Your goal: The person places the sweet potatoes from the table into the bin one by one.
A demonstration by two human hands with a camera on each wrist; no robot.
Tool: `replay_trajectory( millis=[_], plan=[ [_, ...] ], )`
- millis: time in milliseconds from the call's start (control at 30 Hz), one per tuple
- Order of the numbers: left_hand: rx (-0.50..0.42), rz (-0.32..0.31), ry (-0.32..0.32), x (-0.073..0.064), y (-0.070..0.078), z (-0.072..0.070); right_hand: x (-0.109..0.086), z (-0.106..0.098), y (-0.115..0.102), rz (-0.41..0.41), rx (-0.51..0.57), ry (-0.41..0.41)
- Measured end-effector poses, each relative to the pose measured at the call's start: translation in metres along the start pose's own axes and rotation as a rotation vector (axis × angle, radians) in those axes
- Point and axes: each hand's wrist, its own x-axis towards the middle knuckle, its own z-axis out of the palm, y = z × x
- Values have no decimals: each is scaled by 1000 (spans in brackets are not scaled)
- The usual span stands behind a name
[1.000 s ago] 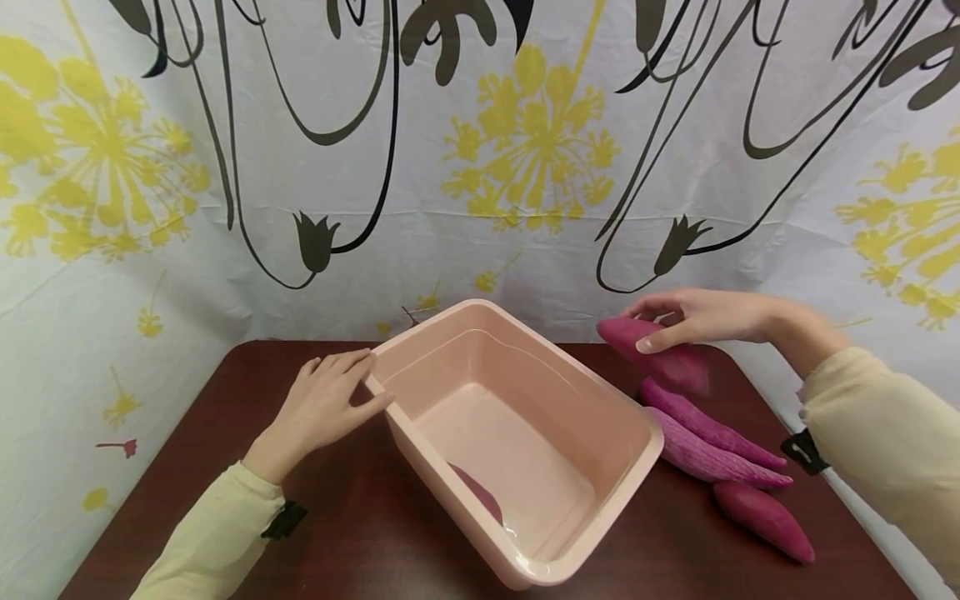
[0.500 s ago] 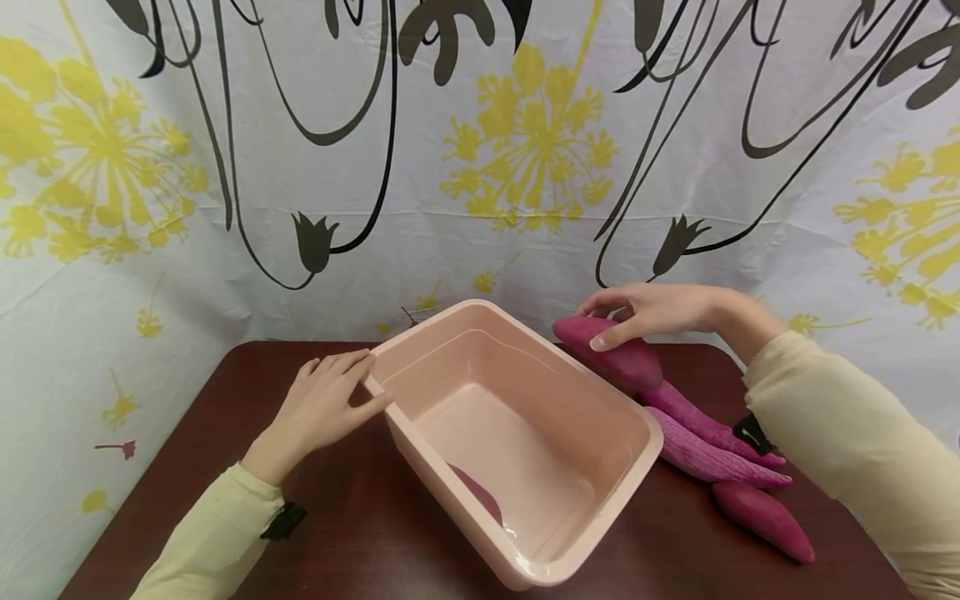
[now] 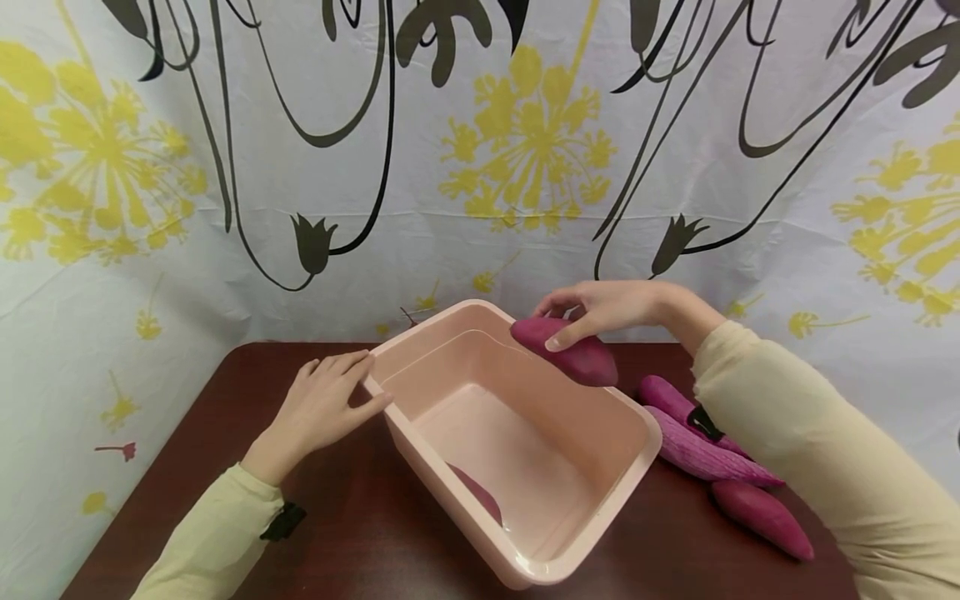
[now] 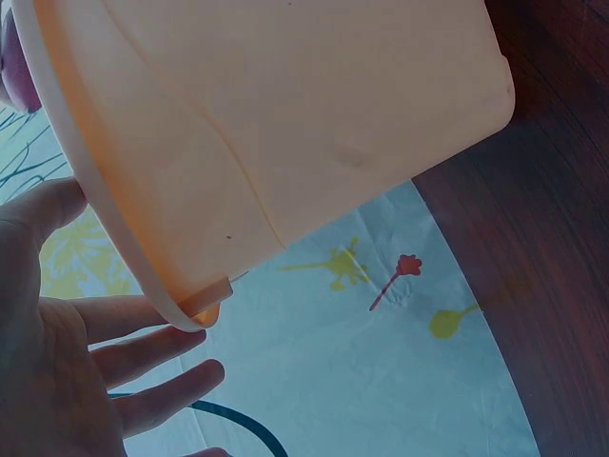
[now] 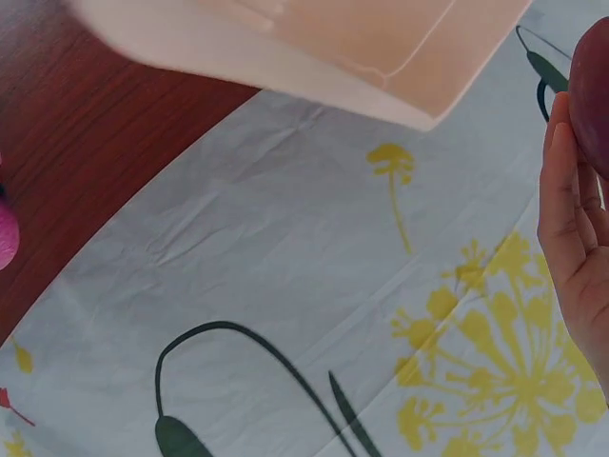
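My right hand (image 3: pixel 618 302) grips a plump purple sweet potato (image 3: pixel 579 358) from above, over the far right rim of a pink plastic basin (image 3: pixel 517 450). In the right wrist view only part of this sweet potato (image 5: pixel 592 105) shows, against the fingers (image 5: pixel 561 205). At the basin's left corner my left hand (image 3: pixel 318 404) rests on the rim. The left wrist view has its fingers (image 4: pixel 171 395) fairly straight, with the thumb touching the rim. Inside the basin, another purple sweet potato (image 3: pixel 476 493) is partly hidden by the near wall.
Right of the basin lie a streaked, long purple sweet potato (image 3: pixel 708 450), another long one (image 3: pixel 663 394) partly behind my sleeve, and a smaller dark one (image 3: pixel 761 517). The dark red table (image 3: pixel 360 533) meets a patterned cloth (image 3: pixel 420 183) at the back.
My right hand has carried the sweet potato leftward, from above the long ones to over the basin's rim. The left hand and basin stay put.
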Motion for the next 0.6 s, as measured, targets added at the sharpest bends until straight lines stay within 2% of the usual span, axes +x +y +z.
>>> replay_trajectory(
  millis=[600],
  plan=[
    [-6, 5, 10, 0, 0, -1, 37, 16, -18, -63, -55, -52]
  ],
)
